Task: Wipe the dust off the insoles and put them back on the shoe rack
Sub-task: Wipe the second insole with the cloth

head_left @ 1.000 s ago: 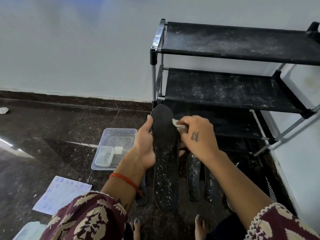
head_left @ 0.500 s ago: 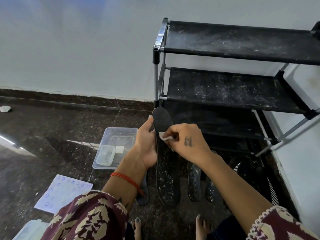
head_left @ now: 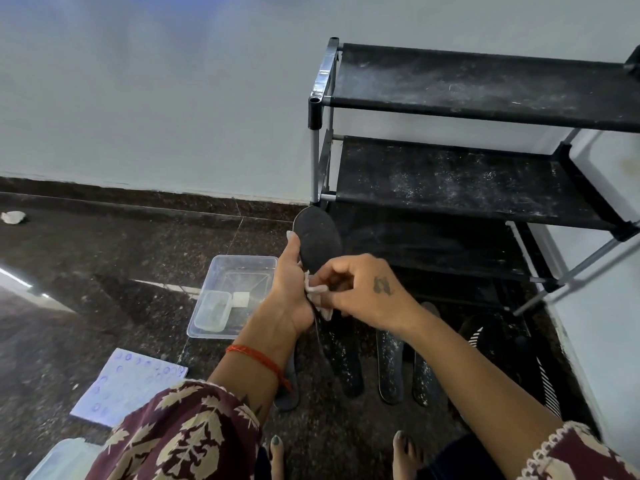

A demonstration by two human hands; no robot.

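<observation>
Down the long black dusty insole (head_left: 320,251) the small white wipe (head_left: 317,289) has slid from near its top toward its middle. Left hand (head_left: 289,292) grips the upright insole's edge; right hand (head_left: 363,292) pinches the wipe against it. More dusty insoles (head_left: 389,362) lie on the dark floor (head_left: 104,271), beside the black metal-framed shoe rack (head_left: 467,181) and clear plastic tub (head_left: 235,289).

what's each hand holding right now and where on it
The left hand grips the black insole at its left edge, about midway along. The right hand pinches a white wipe against the insole.
</observation>
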